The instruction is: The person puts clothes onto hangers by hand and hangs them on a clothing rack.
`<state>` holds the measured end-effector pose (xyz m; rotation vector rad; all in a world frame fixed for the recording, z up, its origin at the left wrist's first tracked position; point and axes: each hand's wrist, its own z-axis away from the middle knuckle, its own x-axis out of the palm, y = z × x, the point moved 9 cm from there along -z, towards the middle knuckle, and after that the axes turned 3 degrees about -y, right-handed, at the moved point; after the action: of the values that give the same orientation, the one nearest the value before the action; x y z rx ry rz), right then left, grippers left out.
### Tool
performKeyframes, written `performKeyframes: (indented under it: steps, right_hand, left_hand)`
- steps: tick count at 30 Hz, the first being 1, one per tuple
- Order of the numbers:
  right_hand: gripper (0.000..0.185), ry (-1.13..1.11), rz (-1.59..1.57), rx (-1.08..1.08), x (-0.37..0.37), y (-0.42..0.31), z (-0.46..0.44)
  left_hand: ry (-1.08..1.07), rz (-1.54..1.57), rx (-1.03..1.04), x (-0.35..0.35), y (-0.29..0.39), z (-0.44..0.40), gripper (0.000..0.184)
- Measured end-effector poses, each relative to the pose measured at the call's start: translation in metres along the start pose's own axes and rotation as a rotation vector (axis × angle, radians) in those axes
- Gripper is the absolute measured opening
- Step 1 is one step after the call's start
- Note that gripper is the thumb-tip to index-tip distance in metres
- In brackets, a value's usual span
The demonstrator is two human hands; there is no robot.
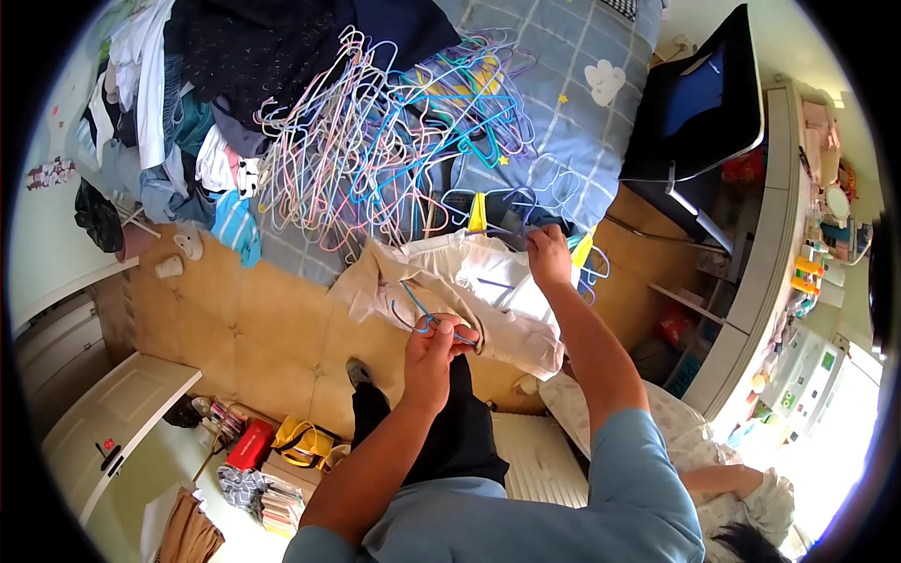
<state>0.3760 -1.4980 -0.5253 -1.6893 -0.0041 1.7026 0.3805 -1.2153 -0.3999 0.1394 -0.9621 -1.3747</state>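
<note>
The left hand [434, 358] has its grip closed around a blue wire hanger [419, 296], thumb and fingers pinching it, with its curved ends sticking up past the fingers. The right hand [548, 246] is bent at the far right edge of a cream-white garment [516, 291], fingers drawn together; exactly what that grip pinches I cannot tell. The garment lies in loose folds between the two hands, along the near edge of the bed [584, 131] and above the tiled floor [244, 324]. Just beyond it, a tangled heap of coloured wire hangers [347, 141] covers part of the bed's plaid cover, beside piled clothes [253, 61].
</note>
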Motion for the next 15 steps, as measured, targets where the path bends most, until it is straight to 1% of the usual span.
performKeyframes:
  steps: [3,6,8,10,11,13,15]
  right_hand:
    - [0.011,0.041,-0.087,-0.102,-0.028,-0.012,0.015]
    - [0.009,0.072,-0.098,-0.164,-0.039,-0.022,0.020]
    - [0.008,-0.066,-0.122,-0.116,-0.046,-0.046,0.027]
    - [0.010,-0.168,-0.291,-0.045,-0.054,-0.075,0.042]
    - [0.010,-0.173,-0.320,-0.077,-0.064,-0.094,0.048]
    - [0.014,-0.212,-0.383,-0.133,-0.071,-0.115,0.059]
    - [0.015,-0.296,-0.506,-0.102,-0.064,-0.124,0.074]
  left_hand:
    - [-0.015,0.007,-0.016,0.002,-0.004,0.013,0.022]
    - [-0.027,0.026,-0.041,0.005,-0.011,0.016,0.025]
    - [-0.029,0.047,-0.050,0.006,-0.014,0.011,0.027]
    - [-0.029,0.077,-0.067,0.008,-0.023,0.005,0.031]
    - [-0.033,0.077,-0.077,0.008,-0.030,-0.002,0.036]
    - [-0.033,0.126,-0.119,0.016,-0.036,-0.008,0.038]
    - [-0.031,0.156,-0.134,0.023,-0.045,-0.017,0.041]
